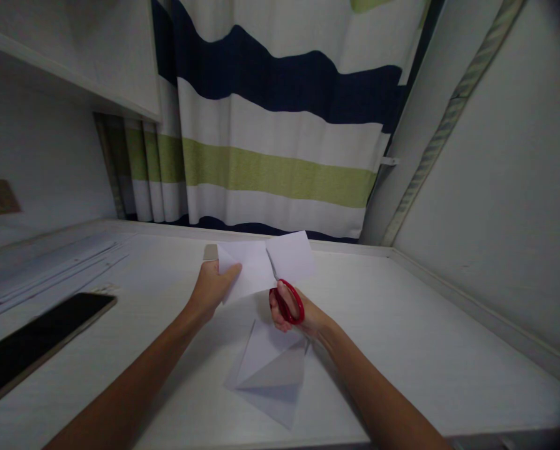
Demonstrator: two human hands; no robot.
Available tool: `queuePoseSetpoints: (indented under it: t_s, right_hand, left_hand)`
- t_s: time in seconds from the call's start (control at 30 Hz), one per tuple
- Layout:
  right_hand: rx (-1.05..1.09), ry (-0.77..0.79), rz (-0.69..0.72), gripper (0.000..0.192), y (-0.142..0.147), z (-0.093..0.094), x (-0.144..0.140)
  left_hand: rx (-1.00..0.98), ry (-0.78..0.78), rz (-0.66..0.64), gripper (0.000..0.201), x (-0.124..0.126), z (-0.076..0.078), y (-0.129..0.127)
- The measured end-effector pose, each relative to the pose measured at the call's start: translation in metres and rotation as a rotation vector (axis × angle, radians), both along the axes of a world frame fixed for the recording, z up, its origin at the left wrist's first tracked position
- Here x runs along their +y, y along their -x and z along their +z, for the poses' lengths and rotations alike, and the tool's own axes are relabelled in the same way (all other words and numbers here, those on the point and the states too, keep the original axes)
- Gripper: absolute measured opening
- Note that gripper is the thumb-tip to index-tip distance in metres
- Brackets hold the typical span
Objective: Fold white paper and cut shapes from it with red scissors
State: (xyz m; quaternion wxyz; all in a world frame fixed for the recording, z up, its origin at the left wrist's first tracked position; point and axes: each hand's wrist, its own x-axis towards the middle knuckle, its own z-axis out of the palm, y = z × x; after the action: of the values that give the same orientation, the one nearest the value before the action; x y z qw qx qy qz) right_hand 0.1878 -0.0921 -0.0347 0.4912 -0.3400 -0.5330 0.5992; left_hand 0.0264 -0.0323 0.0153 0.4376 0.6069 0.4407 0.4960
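Note:
My left hand (213,286) pinches the left edge of a white sheet of paper (252,265) and holds it up above the desk. Red-handled scissors (287,300) sit in my right hand (293,312), fingers through the loops. The blades point up into the sheet, which shows a slit running from its lower edge toward the top. The part of the paper to the right of the slit (292,255) hangs apart from the left part. The blade tips are mostly hidden behind the paper.
A folded white paper piece (273,375) lies on the white desk (415,350) below my hands. A dark phone or tablet (31,344) rests at the left. A striped curtain (280,169) hangs behind; walls close in left and right.

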Motion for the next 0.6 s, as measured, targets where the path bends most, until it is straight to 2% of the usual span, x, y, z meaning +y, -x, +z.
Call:
queuePoseSetpoints:
  t_s: [0.47, 0.6]
  right_hand:
    - [-0.059, 0.003, -0.053, 0.040, 0.0007, 0.0024, -0.0001]
    - [-0.025, 0.011, -0.004, 0.044, -0.0014, 0.0040, -0.0002]
  left_hand:
    - [-0.011, -0.015, -0.020, 0.025, 0.0052, -0.0049, 0.0017]
    - [-0.005, -0.026, 0.005, 0.024, 0.0057, -0.0038, 0.0018]
